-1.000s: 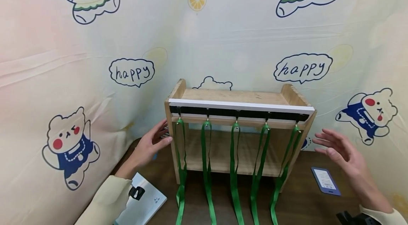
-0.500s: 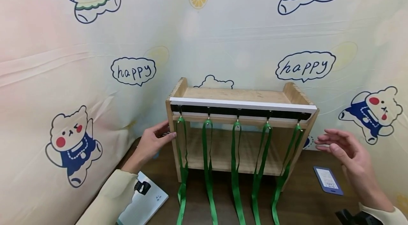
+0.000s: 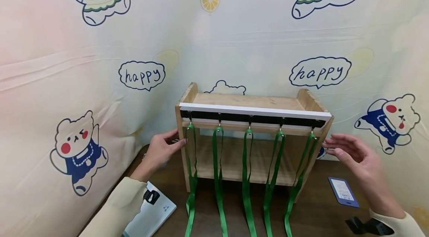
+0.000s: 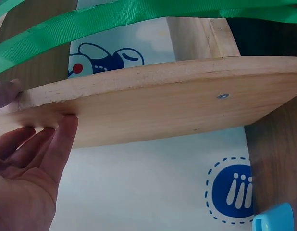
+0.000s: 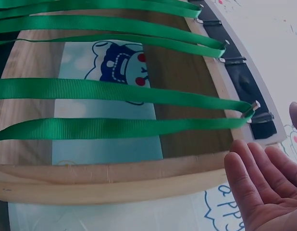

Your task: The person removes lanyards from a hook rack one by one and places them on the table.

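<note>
A small wooden shelf (image 3: 248, 99) stands upright on the brown table. Along its upper front runs a black-and-white strip (image 3: 251, 117) with hooks, from which several green lanyards (image 3: 247, 177) hang down in loops. My left hand (image 3: 162, 151) grips the left side panel (image 4: 153, 110): in the left wrist view the thumb lies at its front edge, the fingertips against its outer face. By the right side panel (image 5: 115, 190) is my right hand (image 3: 358, 158), with relaxed, loosely bent fingers and nothing held. Its fingertips overlap the panel's end in the right wrist view; contact cannot be told.
A blue card holder (image 3: 343, 191) lies on the table right of the shelf. At the front left is a white booklet (image 3: 152, 211), partly behind the left sleeve. A light-blue object (image 4: 274, 219) sits by the shelf's left side. Printed cloth (image 3: 248, 43) hangs behind.
My right hand has moved left, closer to the shelf's right panel. My left thumb has settled onto the left panel's front edge. The shelf and lanyards look unchanged.
</note>
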`<action>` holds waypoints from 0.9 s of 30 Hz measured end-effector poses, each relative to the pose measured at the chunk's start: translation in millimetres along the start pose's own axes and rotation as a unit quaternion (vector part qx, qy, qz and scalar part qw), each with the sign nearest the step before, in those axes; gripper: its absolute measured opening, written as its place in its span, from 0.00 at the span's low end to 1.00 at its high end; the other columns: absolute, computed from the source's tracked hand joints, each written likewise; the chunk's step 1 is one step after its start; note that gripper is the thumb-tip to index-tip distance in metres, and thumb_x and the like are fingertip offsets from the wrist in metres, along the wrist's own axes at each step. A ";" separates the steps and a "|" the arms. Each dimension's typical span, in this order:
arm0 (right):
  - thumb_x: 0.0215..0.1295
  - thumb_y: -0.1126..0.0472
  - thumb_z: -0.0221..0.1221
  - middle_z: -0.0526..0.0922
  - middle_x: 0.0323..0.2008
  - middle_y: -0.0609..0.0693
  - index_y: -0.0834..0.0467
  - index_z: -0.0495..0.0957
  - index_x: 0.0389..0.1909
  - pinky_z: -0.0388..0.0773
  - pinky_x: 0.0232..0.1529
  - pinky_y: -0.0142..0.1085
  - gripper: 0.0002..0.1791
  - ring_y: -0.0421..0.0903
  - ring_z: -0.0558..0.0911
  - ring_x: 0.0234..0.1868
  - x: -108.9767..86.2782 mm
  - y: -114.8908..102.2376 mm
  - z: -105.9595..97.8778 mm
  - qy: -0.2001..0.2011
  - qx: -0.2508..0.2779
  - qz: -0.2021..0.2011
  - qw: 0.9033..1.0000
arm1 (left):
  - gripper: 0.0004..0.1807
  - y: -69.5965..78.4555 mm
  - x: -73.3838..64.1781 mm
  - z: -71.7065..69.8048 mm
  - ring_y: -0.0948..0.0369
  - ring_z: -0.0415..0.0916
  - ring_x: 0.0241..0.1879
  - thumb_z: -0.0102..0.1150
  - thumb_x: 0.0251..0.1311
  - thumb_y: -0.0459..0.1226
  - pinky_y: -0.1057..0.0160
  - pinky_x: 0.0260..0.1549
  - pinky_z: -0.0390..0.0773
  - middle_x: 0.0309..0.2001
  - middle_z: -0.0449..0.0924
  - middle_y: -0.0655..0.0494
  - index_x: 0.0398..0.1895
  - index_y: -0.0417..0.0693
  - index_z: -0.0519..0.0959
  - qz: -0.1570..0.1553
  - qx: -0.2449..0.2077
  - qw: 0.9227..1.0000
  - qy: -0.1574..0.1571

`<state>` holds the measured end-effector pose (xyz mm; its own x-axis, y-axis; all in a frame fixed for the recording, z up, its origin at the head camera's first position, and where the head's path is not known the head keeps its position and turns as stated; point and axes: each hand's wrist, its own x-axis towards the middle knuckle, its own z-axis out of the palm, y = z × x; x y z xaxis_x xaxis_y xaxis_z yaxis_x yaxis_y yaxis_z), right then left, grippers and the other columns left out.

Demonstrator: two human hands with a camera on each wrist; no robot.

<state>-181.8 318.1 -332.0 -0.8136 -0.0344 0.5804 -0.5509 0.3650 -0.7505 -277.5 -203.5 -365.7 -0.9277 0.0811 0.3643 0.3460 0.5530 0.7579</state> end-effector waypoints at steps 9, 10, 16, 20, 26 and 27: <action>0.74 0.65 0.57 0.84 0.54 0.34 0.61 0.71 0.66 0.78 0.50 0.16 0.21 0.29 0.85 0.51 8.1 -5.0 15.4 0.004 -0.083 0.029 0.996 | 0.31 -0.4 0.3 0.9 0.51 0.84 0.48 0.67 0.65 0.47 0.53 0.45 0.88 0.54 0.86 0.45 0.70 0.50 0.74 -0.010 0.007 1.000 0.007; 0.74 0.66 0.57 0.84 0.54 0.34 0.62 0.72 0.66 0.78 0.50 0.16 0.21 0.29 0.85 0.51 8.1 -4.6 16.4 0.008 -0.073 0.029 0.997 | 0.32 -0.5 0.6 1.3 0.51 0.84 0.48 0.67 0.65 0.48 0.53 0.45 0.88 0.54 0.86 0.45 0.70 0.50 0.74 -0.012 0.007 1.000 0.006; 0.71 0.65 0.60 0.84 0.50 0.27 0.62 0.75 0.64 0.79 0.45 0.16 0.22 0.25 0.84 0.47 7.7 -0.6 23.2 0.030 -0.099 0.033 0.994 | 0.32 0.5 2.9 2.4 0.51 0.84 0.48 0.68 0.63 0.48 0.53 0.46 0.88 0.54 0.86 0.46 0.70 0.51 0.74 -0.014 0.002 1.000 0.004; 0.70 0.61 0.63 0.83 0.47 0.23 0.60 0.78 0.62 0.79 0.42 0.16 0.21 0.22 0.83 0.44 9.0 1.1 28.5 0.044 -0.128 0.044 0.990 | 0.32 1.2 1.6 2.4 0.51 0.84 0.48 0.69 0.63 0.46 0.54 0.45 0.88 0.54 0.86 0.44 0.70 0.50 0.74 -0.021 0.003 1.000 0.004; 0.69 0.58 0.65 0.82 0.42 0.20 0.62 0.80 0.59 0.78 0.41 0.15 0.21 0.21 0.83 0.41 11.3 -0.8 36.0 0.067 -0.135 0.053 0.987 | 0.31 3.1 0.9 2.5 0.51 0.84 0.48 0.68 0.63 0.45 0.53 0.45 0.88 0.55 0.86 0.44 0.69 0.49 0.75 -0.026 0.002 1.000 0.004; 0.69 0.57 0.65 0.81 0.41 0.20 0.63 0.81 0.59 0.78 0.40 0.15 0.21 0.21 0.83 0.40 11.6 -1.3 37.5 0.072 -0.137 0.054 0.987 | 0.31 3.5 1.0 2.4 0.51 0.84 0.48 0.68 0.63 0.45 0.53 0.45 0.88 0.54 0.86 0.44 0.69 0.50 0.75 -0.027 0.002 1.000 0.005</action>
<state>-197.5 282.3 -336.1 -0.8187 0.1438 0.5559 -0.3762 0.5971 -0.7085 -277.6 -199.5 -364.0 -0.9433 0.0434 0.3291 0.2957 0.5599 0.7740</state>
